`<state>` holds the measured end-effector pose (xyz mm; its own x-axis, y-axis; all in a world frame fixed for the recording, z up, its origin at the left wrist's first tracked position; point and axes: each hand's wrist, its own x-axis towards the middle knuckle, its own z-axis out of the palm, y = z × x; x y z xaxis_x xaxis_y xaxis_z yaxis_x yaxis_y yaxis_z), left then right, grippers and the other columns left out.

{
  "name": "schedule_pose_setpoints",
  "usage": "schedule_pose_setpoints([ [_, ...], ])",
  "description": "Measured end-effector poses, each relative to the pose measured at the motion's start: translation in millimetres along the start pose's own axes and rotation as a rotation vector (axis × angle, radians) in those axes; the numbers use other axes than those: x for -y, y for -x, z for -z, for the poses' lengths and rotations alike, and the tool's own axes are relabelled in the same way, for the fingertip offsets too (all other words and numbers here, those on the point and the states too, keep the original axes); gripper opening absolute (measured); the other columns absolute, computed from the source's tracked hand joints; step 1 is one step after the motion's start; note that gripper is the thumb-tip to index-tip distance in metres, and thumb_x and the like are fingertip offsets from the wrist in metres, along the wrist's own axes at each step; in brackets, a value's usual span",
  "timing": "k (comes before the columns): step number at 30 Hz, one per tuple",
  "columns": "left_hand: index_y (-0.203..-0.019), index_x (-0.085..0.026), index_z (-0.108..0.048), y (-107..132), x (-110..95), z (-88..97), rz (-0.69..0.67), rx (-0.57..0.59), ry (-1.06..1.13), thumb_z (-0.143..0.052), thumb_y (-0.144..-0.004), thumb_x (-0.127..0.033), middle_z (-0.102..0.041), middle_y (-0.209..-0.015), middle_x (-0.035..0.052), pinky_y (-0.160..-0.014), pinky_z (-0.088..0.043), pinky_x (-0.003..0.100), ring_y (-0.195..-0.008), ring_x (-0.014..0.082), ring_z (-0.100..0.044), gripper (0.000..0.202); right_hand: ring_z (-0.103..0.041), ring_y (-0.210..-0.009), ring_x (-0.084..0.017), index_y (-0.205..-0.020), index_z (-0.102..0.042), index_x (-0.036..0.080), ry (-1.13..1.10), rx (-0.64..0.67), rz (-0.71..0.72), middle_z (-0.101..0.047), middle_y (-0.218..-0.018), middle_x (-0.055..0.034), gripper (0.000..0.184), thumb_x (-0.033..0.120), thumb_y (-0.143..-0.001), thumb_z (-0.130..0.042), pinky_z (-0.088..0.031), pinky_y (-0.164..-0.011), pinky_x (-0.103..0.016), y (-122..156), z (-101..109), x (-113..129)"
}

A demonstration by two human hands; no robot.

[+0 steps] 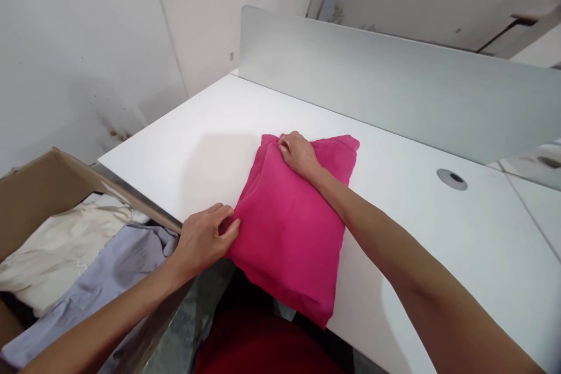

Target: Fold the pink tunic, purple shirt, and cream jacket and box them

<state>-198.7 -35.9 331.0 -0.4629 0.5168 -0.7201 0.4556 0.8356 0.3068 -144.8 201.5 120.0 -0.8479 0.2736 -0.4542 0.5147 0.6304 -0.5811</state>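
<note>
A folded pink cloth garment (287, 228) lies flat on the white table (175, 152), its lower corner hanging over the near edge. My left hand (204, 239) grips the garment's left side, with the fingers curled into the fabric. At the garment's upper edge, my right hand (298, 155) presses down and pinches the cloth between its fingers. The garment's underside is hidden.
To the left stands an open cardboard box (44, 198) holding a cream garment (56, 251) and a lavender shirt (100, 286). A metal panel (394, 82) runs along the table's back edge. A round grommet (451, 179) is set in the tabletop. Red fabric (258, 345) shows below.
</note>
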Motion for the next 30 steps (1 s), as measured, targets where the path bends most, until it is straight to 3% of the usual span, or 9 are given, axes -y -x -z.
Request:
schedule_pose_setpoints([
  [4,-0.099,-0.023,-0.063,-15,-7,10.0,0.020,0.011,-0.147,-0.050,-0.095,-0.042,-0.068,-0.099,0.0042,-0.073,-0.048,0.034,-0.087,0.0220,-0.068,0.023,-0.057,-0.123,-0.033,-0.134,-0.065,0.011,0.035,-0.004,0.023,-0.062,-0.138,-0.0198,0.036,0.024,-0.104,-0.050,-0.042,-0.108,-0.048,2,-5,2],
  [7,-0.127,-0.022,-0.061,-43,-25,11.2,0.027,0.006,-0.183,-0.050,-0.098,-0.054,-0.066,-0.122,0.0105,-0.083,-0.055,0.039,-0.103,0.0273,-0.071,0.045,-0.057,-0.125,-0.034,-0.143,-0.061,0.010,0.092,-0.015,0.042,-0.059,-0.143,-0.0208,0.042,0.023,-0.106,-0.044,-0.040,-0.111,-0.049,2,0,6],
  [10,-0.137,-0.018,-0.057,-75,-49,-0.2,0.040,0.046,-0.299,-0.047,-0.101,-0.062,-0.061,-0.133,0.0165,-0.092,-0.056,0.047,-0.117,0.0349,-0.067,0.058,-0.055,-0.128,-0.035,-0.140,-0.063,0.008,0.140,-0.043,0.065,-0.059,-0.144,-0.0226,0.042,0.022,-0.105,-0.044,-0.037,-0.113,-0.050,4,8,9],
  [13,-0.134,-0.014,-0.059,-93,-65,-12.6,0.055,0.077,-0.411,-0.047,-0.102,-0.061,-0.060,-0.133,0.0196,-0.094,-0.055,0.049,-0.124,0.0384,-0.063,0.057,-0.051,-0.136,-0.036,-0.138,-0.065,0.009,0.124,-0.113,0.095,-0.054,-0.152,-0.0227,0.042,0.025,-0.101,-0.052,-0.035,-0.117,-0.054,17,24,2],
  [16,-0.134,-0.015,-0.059,-93,-68,-17.1,0.045,0.063,-0.433,-0.047,-0.104,-0.053,-0.061,-0.133,0.0184,-0.092,-0.056,0.045,-0.122,0.0354,-0.064,0.050,-0.054,-0.133,-0.035,-0.136,-0.067,0.012,0.027,-0.248,-0.003,-0.058,-0.149,-0.0206,0.044,0.032,-0.099,-0.051,-0.043,-0.114,-0.052,50,44,-20],
  [19,-0.130,-0.016,-0.061,-92,-66,-18.8,0.017,0.028,-0.408,-0.049,-0.104,-0.048,-0.061,-0.135,0.0171,-0.094,-0.055,0.043,-0.124,0.0333,-0.063,0.043,-0.065,-0.118,-0.033,-0.128,-0.071,0.018,-0.124,-0.283,-0.274,-0.067,-0.134,-0.0174,0.043,0.038,-0.096,-0.049,-0.056,-0.096,-0.049,98,58,-50],
  [23,-0.122,-0.016,-0.063,-103,-65,-24.9,0.058,0.073,-0.264,-0.050,-0.101,-0.064,-0.067,-0.131,0.0159,-0.098,-0.054,0.046,-0.119,0.0342,-0.067,0.054,-0.074,-0.092,-0.030,-0.116,-0.071,0.019,-0.428,-0.174,-0.586,-0.077,-0.109,-0.0128,0.046,0.048,-0.084,-0.057,-0.059,-0.094,-0.048,161,57,-77],
  [26,-0.113,-0.020,-0.064,-111,-63,-28.7,0.069,0.112,-0.129,-0.051,-0.100,-0.060,-0.072,-0.124,0.0119,-0.097,-0.053,0.044,-0.116,0.0326,-0.068,0.044,-0.076,-0.089,-0.034,-0.104,-0.071,0.026,-0.481,-0.134,-0.776,-0.077,-0.089,-0.0096,0.042,0.054,-0.073,-0.063,-0.059,-0.097,-0.054,187,50,-74],
  [30,-0.088,-0.028,-0.055,-111,-61,-30.0,0.016,-0.021,-0.034,-0.046,-0.100,-0.033,-0.074,-0.104,0.0037,-0.081,-0.052,0.036,-0.095,0.0208,-0.069,0.015,-0.075,-0.084,-0.036,-0.090,-0.070,0.035,-0.553,-0.116,-0.733,-0.074,-0.084,-0.0147,0.029,0.059,-0.074,-0.067,-0.058,-0.088,-0.055,196,49,-53],
])
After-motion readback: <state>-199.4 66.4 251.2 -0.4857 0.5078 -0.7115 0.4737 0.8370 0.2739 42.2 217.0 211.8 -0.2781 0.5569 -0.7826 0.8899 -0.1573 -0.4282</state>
